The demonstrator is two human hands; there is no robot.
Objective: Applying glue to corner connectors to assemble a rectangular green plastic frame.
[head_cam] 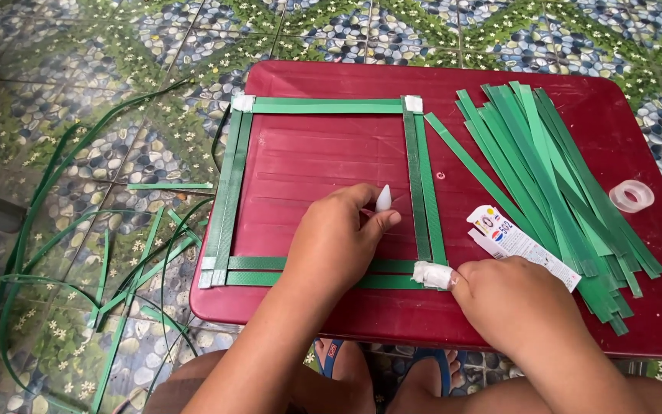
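Hands at one green strip frame (323,107) on a red table (637,307).
Left hand (339,241) pinches one small white tube (383,198); right hand (519,307), curled, presses one of four taped corners (430,274). One tape roll (631,195) lies beside one pile of strips (553,176).

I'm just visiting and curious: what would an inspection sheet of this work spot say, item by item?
Surface: low red table with scuffed top.
Job's things: square green strip frame, corners wrapped in white tape; small white glue tube.
Clutter: pile of green strips, clear tape roll, printed card.
Grippers: left hand holds the glue tube; right hand presses the frame's near right corner.
Cables: nothing seen.
Surroundings: patterned tile floor with loose green offcuts; sandalled feet under the table.
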